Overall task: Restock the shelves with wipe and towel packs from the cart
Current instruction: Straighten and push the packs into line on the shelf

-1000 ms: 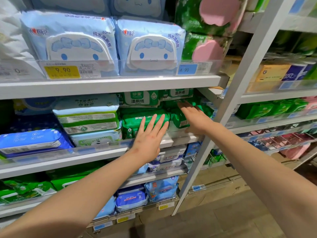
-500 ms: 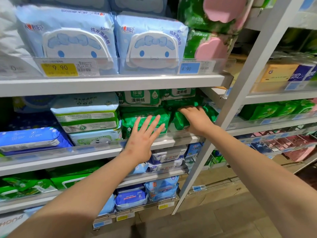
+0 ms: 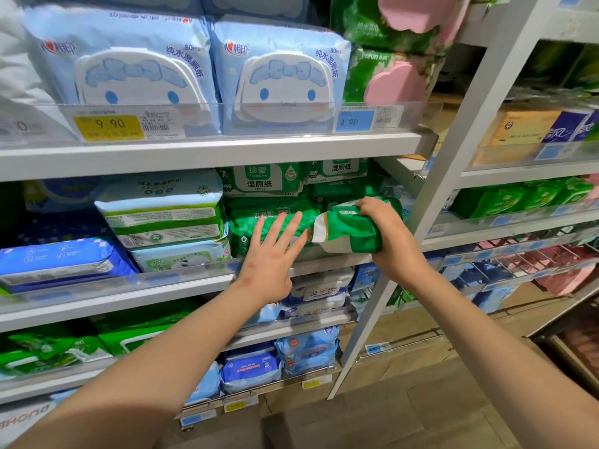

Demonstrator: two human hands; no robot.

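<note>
Your left hand (image 3: 270, 254): fingers straight, spread wide, tips against stacked green plastic wipe packs (image 3: 256, 218) on white metal middle shelf (image 3: 129, 299). At its 3 o'clock, your right hand (image 3: 389, 234) grips soft green-and-white plastic wipe pack (image 3: 346, 233), tilted, at shelf's front edge.

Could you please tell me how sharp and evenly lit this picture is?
Head view: wide-angle distortion tilts the white upright; the yellow price tag and the green pack in the right hand are sharp; the lower right corner is dark.
</note>
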